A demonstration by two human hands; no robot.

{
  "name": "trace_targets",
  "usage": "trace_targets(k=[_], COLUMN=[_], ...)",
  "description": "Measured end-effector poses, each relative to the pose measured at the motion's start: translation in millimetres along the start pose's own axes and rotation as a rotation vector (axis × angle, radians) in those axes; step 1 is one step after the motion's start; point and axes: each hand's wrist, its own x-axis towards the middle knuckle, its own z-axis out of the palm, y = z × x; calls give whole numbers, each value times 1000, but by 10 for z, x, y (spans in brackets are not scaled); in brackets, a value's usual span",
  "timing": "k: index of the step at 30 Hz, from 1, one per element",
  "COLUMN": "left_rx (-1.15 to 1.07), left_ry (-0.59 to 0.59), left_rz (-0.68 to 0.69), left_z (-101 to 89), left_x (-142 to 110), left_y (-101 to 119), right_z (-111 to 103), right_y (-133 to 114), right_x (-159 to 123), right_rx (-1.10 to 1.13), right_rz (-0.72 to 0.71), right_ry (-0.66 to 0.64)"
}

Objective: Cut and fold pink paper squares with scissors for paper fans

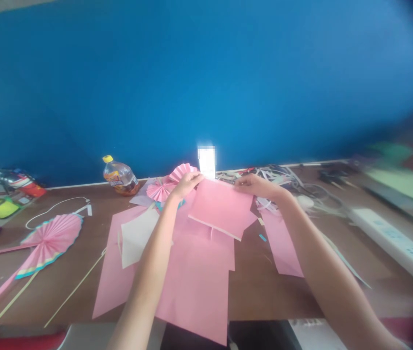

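Note:
Both my arms reach forward over a brown table (260, 291). My left hand (186, 183) and my right hand (254, 185) each pinch a far corner of a pink sheet of paper (221, 208), held a little above the table. More pink sheets (195, 282) lie under and around it. A white sheet (136, 236) rests beside my left forearm. Small pink folded paper fans (162, 188) sit just beyond my left hand.
A large pink fan with a teal rim (51, 240) lies at the left, thin sticks (75, 289) near it. A plastic bottle (120, 177) lies on its side by the blue wall. Cables (290, 177) and a white power strip (392, 243) are at the right.

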Motion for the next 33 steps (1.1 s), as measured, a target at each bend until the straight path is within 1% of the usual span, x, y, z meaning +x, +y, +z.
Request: trace_targets(k=[2, 6, 8, 11, 12, 13, 14, 16, 17, 18, 21, 24, 29, 33], left_rx=[-30, -70, -50, -9, -1, 4, 4, -4, -5, -2, 36, 71, 147, 252], left_ry=[16, -18, -27, -6, 0, -1, -8, -30, -39, -46, -51, -63, -109, -130], left_rz=[-24, -57, -30, 23, 34, 42, 49, 47, 42, 40, 66, 95, 196, 181], left_z=[38, 94, 98, 97, 103, 115, 134, 190, 225, 260, 355, 411, 438, 438], left_x=[2, -13, -20, -12, -5, 3, 12, 28, 32, 35, 36, 45, 67, 56], left_y=[-30, -77, -82, -78, -78, -79, -79, -75, -68, -58, -14, 31, 92, 135], right_z=[-3, -19, -30, -39, -34, -24, -6, 50, 88, 132, 275, 391, 449, 439], right_y=[16, 35, 51, 75, 75, 67, 51, -10, -50, -93, -194, -209, -138, -121], right_x=[0, -22, -31, -26, -17, -3, 14, 56, 78, 99, 159, 215, 276, 279], right_rx=[2, 1, -12, -44, -66, -94, -121, -165, -173, -190, -275, -316, -321, -347], right_rz=[-5, -50, -51, -30, -33, -53, -89, -198, -252, -303, -444, -501, -458, -419], right_ry=[36, 70, 94, 93, 117, 181, 286, 553, 652, 689, 613, 552, 562, 568])
